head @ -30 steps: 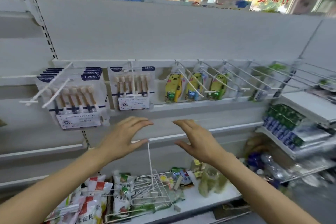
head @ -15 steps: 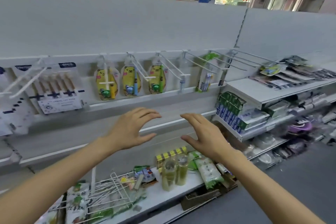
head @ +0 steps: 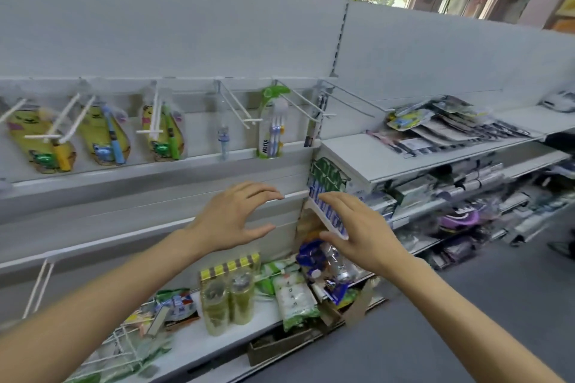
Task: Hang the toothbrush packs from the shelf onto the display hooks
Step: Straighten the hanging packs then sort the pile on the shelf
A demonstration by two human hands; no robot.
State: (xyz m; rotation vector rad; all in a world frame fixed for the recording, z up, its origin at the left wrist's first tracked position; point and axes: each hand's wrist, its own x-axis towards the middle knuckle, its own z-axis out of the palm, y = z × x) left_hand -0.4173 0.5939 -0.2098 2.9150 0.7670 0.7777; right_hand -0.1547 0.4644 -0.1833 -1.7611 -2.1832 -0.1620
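Head view: flat toothbrush packs in dark and grey card lie in a loose overlapping heap [head: 448,126] on the white upper shelf [head: 367,158] at the right of the frame, apart from both hands. To their left, white wire display hooks [head: 239,107] jut from a rail across the middle left of the frame. One hook carries a clear green-topped pack of blue and white toothbrushes [head: 271,130]; further left hang three yellow cartoon-printed children's toothbrush packs [head: 102,137], a little blurred. In the centre of the frame the left hand [head: 231,218] hovers with fingers loosely spread and slightly bent, holding nothing. Just beside it, the right hand [head: 361,228] is likewise empty, fingers spread and gently curved, thumb apart. Behind the right hand stands a stack of green and blue boxes [head: 326,183] on a lower shelf. Lower in the frame, the bottom shelf holds two clear jars of greenish contents [head: 227,305], green-and-white packets [head: 294,298] and a white wire rack [head: 121,348].
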